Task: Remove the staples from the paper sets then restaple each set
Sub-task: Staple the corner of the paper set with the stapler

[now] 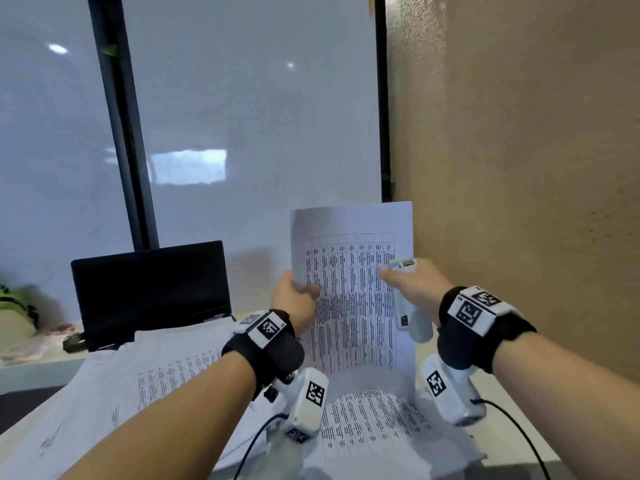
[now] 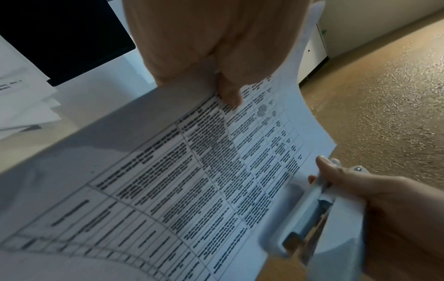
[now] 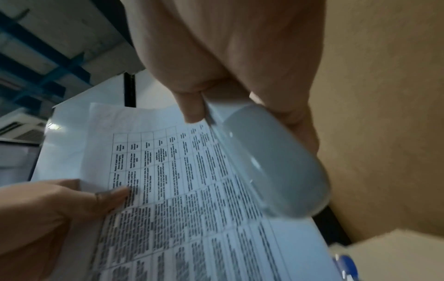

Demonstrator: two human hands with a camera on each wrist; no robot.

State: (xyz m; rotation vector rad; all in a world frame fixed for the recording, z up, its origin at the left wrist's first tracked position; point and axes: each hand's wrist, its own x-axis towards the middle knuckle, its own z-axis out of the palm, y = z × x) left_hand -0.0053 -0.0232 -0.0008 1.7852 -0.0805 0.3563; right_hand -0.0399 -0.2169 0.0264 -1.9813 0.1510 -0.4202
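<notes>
— Hands: two. Left hand (image 1: 293, 299) pinches one paper set (image 1: 351, 289), raised above the surface (image 1: 512, 424).
— Right hand (image 1: 414, 284) grips one white stapler (image 1: 408, 317), seemingly also touching the set's right edge.

Soft, even daylight is seen; ceiling-light glare is reflected in the glass panel (image 1: 249, 133). Both wrist views are dim, motion-blurred and edge-warped.

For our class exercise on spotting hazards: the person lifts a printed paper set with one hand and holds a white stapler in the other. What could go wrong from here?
1. The left hand pinches the paper set at one edge only, so the sheets curl and may slip out of line.
2. The right hand holds the stapler against the opposite edge with its thumb on the sheet; squeezing there could nip it.
</notes>
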